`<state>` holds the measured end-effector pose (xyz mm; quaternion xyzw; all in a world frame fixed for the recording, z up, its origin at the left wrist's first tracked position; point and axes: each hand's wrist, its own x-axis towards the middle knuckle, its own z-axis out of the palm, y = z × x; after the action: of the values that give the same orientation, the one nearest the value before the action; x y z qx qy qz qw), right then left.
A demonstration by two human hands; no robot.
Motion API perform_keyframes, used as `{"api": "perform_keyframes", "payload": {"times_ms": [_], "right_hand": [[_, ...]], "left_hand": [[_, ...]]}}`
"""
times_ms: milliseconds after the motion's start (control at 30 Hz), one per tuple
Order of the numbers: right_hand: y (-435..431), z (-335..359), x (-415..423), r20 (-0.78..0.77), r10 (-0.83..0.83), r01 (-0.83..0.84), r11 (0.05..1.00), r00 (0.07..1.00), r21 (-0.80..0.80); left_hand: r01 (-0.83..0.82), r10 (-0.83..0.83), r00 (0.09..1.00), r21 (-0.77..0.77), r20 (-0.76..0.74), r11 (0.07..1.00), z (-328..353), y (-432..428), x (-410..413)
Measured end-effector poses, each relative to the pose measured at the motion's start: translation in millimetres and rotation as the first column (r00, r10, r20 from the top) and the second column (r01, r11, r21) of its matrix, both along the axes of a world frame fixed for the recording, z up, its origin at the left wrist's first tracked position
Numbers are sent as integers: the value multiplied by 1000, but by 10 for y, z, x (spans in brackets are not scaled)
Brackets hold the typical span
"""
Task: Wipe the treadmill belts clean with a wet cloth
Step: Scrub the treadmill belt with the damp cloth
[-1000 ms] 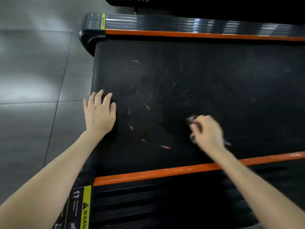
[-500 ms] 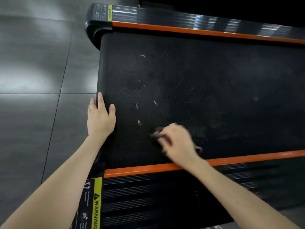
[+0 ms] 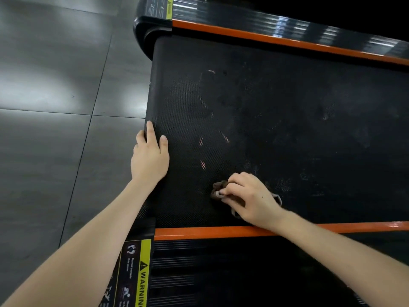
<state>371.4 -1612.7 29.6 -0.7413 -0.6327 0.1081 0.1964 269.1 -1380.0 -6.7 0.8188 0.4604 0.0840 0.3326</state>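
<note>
The right hand (image 3: 250,196) pinched the crumpled cloth (image 3: 218,189) by the near edge of the belt (image 3: 287,107), the left hand (image 3: 149,158) lay open on its left edge, and pale marks suggested that most wiping was not yet done.

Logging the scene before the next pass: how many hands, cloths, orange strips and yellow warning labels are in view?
Hands: 2, left hand on the belt, right hand gripping the cloth
Cloths: 1
Orange strips: 2
Yellow warning labels: 2
Total: 7
</note>
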Motion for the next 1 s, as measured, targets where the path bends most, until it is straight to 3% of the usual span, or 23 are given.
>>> {"api": "perform_keyframes", "payload": {"times_ms": [67,133,200,367,467,667,767,867,1000], "right_hand": [[123,-30,245,85,37,-38,999,996,3],[394,-42,568,125,-169,163,985,978,58],[515,-17,759,62,-334,328,941,941,90],[-292,29,504,-57,-32,29,998,998,-53],[-527,3,452,-90,-51,48,998,995,-44],[-27,-65,126,-91,-22,25,999,996,33],[-276,-8,304,-80,14,-14,1000,997,-2],[-464,16,408,-92,-52,55,998,994,26],[114,-98,-24,-64,2,3,996,998,91]], "left_hand": [[-4,4,1000,3,8,1000,-6,-4,-1],[-10,10,1000,3,8,1000,-8,6,4],[-10,10,1000,4,7,1000,-12,0,2],[-5,5,1000,12,3,1000,-25,10,7],[-5,5,1000,27,-8,1000,-11,-11,10],[-12,12,1000,25,-16,1000,-1,-11,4],[-5,5,1000,3,0,1000,-2,5,-20],[-12,12,1000,4,-9,1000,1,-1,-8],[-23,23,1000,11,-20,1000,10,-8,9]]}}
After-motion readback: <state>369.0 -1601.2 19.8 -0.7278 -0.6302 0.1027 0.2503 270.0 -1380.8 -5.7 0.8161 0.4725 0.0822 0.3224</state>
